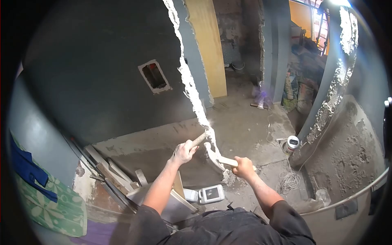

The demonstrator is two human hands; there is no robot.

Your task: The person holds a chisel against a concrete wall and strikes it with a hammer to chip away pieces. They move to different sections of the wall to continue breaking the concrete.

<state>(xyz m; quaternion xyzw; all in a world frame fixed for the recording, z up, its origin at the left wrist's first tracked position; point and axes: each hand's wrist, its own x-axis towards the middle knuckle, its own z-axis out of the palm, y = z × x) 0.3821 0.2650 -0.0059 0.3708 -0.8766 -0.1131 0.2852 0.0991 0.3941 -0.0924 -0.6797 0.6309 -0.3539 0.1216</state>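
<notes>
My left hand (184,152) is wrapped round a dusty, pale chisel (199,140), whose tip meets the chipped white edge (191,87) of the dark grey wall (102,61). In my right hand (244,167) is a hammer, gripped by its light wooden handle (228,161). The curved, pale hammer head (213,157) hangs just below the chisel, in front of the lower part of the wall edge.
White jugs (211,194) stand below my hands. Boards and pipes (108,175) lean at the left, near a green patterned cloth (53,208). A white bucket (291,143) and a coiled cable (289,181) are on the floor at right. Another hammer (259,105) lies farther back.
</notes>
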